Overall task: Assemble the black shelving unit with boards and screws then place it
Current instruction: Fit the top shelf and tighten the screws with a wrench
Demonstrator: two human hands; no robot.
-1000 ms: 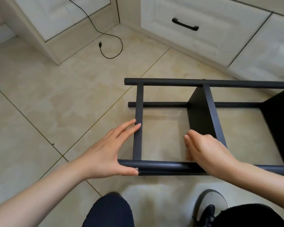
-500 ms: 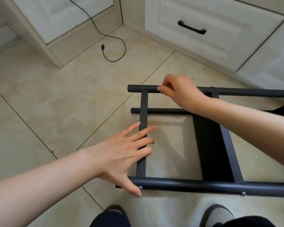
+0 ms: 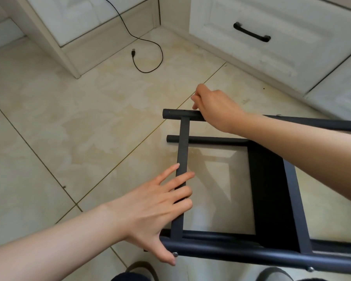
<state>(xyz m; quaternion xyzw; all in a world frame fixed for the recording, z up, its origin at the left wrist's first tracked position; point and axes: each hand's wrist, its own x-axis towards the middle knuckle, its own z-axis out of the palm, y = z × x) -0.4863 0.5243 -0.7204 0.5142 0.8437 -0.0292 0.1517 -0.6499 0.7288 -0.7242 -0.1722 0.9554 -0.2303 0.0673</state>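
Item: black shelving unit (image 3: pixel 272 199), lying on its side on the tiled floor (image 3: pixel 69 138), just in front of your knees and running off the right edge of view.
Build: round tube rails, a flat cross bar (image 3: pixel 181 169), one dark board (image 3: pixel 272 189) already seated between the rails; screw heads show on the near rail (image 3: pixel 251 254).
Handling: you should find it stiff and fairly light, judging by the thin tube; the painted metal looks smooth, so likely slippery.
Where to hold: take the round rails close to a joint, not the board's edge.
Left hand (image 3: pixel 158 205): fingers straight and spread, laid flat across the cross bar, thumb touching the near rail's end by a screw; it presses and grips nothing.
Right hand (image 3: pixel 215 106): reached across to the far rail (image 3: pixel 178 114), fingers curled at its top near the left end; whether you pinch a screw there cannot be told.
Hands apart: one on each rail.
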